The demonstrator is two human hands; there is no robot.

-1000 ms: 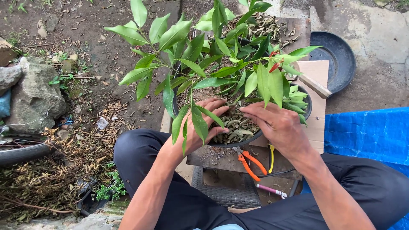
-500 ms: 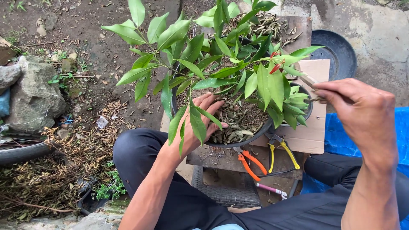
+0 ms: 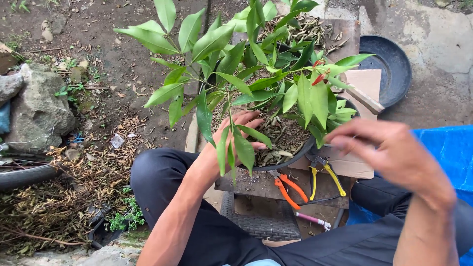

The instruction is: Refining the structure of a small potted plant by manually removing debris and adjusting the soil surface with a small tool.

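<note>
A round black plastic pot (image 3: 295, 156) filled with soil and dry curled leaves is seen at the centre of the view, carrying a small plant with long glossy green leaves (image 3: 246, 64). The left hand (image 3: 231, 143) is laid on the pot's rim at about 8 o'clock, its fingers (image 3: 249, 118) spread and resting on the dry leaf litter, partly hidden under hanging leaves. The right hand (image 3: 389, 152) is held in the air at about 4 o'clock of the pot, blurred, apart from the rim; its fingers are loosely curled, and whether anything is pinched cannot be told. The pot is stood on a worn wooden surface (image 3: 251, 182) beside a flat brown cardboard sheet (image 3: 362, 165). Just below the pot, orange-handled pliers (image 3: 290, 189) and yellow-handled pliers (image 3: 322, 172) are laid side by side. An empty black round tray (image 3: 394, 64) is seen at 2 o'clock, well apart, and a blue tarpaulin (image 3: 443, 152) at 3 o'clock.
</note>
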